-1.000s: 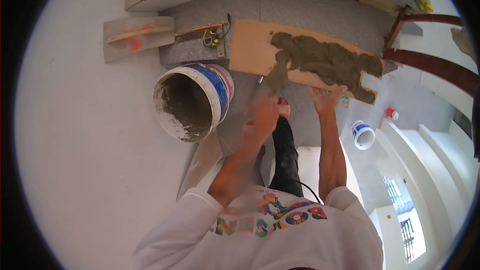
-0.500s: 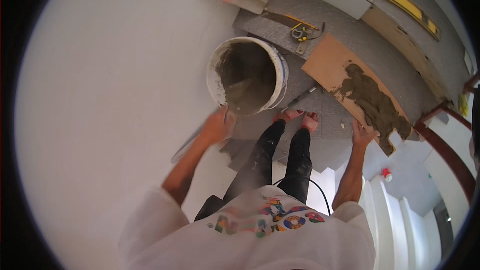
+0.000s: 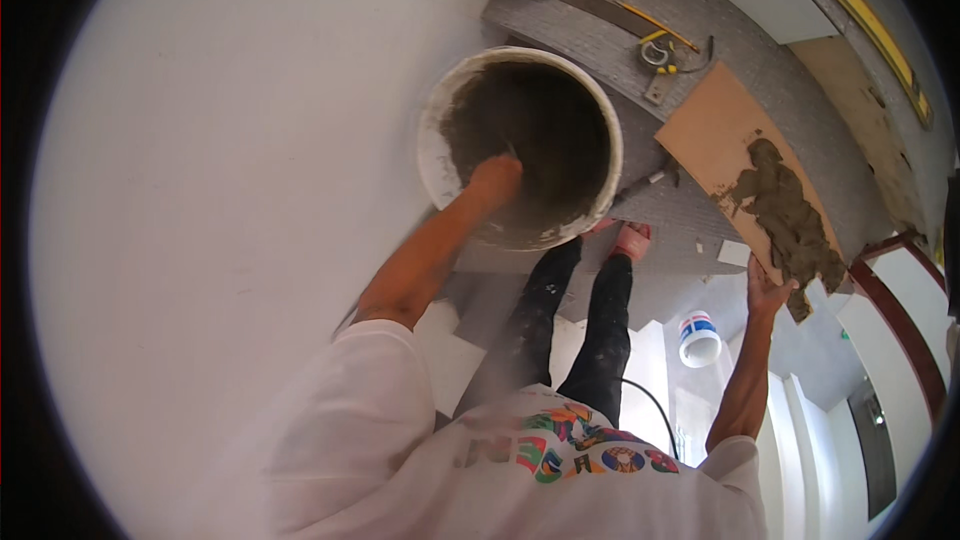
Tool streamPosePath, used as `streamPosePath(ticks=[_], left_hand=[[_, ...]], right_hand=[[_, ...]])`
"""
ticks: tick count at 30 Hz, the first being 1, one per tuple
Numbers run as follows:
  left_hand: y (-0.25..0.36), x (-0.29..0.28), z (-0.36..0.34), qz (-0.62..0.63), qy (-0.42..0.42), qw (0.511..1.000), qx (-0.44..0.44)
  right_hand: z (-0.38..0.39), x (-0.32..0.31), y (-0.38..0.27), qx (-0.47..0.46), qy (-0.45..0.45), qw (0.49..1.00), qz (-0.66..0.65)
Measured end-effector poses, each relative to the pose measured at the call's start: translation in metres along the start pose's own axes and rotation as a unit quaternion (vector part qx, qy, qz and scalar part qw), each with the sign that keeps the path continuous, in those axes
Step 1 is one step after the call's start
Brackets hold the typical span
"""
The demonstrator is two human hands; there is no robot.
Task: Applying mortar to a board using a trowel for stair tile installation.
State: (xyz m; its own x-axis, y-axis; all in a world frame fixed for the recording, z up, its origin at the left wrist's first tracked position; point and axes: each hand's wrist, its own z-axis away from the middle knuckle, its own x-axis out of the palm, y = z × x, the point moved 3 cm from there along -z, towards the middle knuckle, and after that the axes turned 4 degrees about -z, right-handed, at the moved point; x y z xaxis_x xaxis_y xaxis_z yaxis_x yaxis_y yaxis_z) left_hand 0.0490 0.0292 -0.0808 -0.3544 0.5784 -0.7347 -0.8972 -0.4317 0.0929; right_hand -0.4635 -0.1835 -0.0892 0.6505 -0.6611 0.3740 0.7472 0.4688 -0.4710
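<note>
A big white bucket (image 3: 432, 155) with grey mortar inside stands in front of my feet. My left hand (image 3: 495, 178) reaches down into it, fist closed on what looks like a small trowel; only a thin pale bit shows above my knuckles. My right hand (image 3: 765, 288) grips the near edge of a brown tile (image 3: 722, 130). A patch of grey mortar (image 3: 788, 215) is spread over the tile's near half.
A white wall (image 3: 200, 190) fills the left. On the grey floor beyond the bucket lie a flat blade (image 3: 598, 8), yellow-handled tools (image 3: 658, 48) and a hammer (image 3: 648, 180). A yellow level (image 3: 850, 0) lies far right. A small white and blue bucket (image 3: 698, 338) stands lower down.
My left hand left the tile, passed the bucket's rim and now sits deep inside the bucket. My right hand stays on the tile's edge. My head has turned toward the bucket.
</note>
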Motion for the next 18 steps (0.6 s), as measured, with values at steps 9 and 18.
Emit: streamPosePath(ticks=[9,18], left_hand=[[-0.024,-0.032,-0.013,0.013,0.007,0.999,-0.041],[0.044,0.002,0.005,-0.026,-0.138,0.989,0.049]], right_hand=[[0.004,0.012,0.011,0.014,0.029,0.999,-0.036],[0.007,0.011,0.008,-0.01,0.038,0.999,-0.027]])
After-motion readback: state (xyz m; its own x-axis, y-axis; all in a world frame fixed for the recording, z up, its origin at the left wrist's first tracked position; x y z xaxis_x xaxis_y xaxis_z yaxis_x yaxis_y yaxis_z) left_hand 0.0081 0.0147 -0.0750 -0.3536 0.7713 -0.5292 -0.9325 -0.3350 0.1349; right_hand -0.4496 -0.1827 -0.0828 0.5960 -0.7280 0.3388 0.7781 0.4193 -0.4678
